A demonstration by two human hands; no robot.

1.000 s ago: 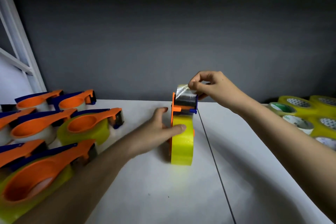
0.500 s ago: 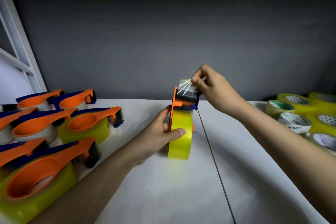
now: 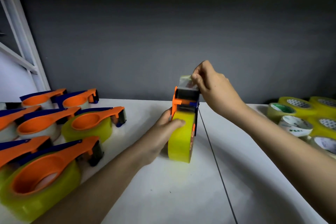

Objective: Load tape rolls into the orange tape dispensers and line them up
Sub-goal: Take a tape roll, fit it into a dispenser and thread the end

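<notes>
An orange tape dispenser [image 3: 177,98] with a blue side stands on edge at the table's middle, a yellow-green tape roll [image 3: 181,142] loaded in it. My left hand [image 3: 163,131] grips the roll and dispenser from the left, thumb across the roll's face. Above the dispenser's head, my right hand [image 3: 211,87] pinches the clear tape end [image 3: 185,80], which is pulled up over the cutter. Several loaded orange dispensers [image 3: 91,123] lie flat in rows at the left.
Loose tape rolls [image 3: 294,125], yellow and clear, are clustered at the right edge. A seam [image 3: 214,160] runs between two white tabletops. A dark grey wall is behind, and a white frame [image 3: 21,38] stands at the far left.
My right hand has drawn the tape end higher above the dispenser head. My left hand has closed round the roll, and the dispenser now leans a little to the right.
</notes>
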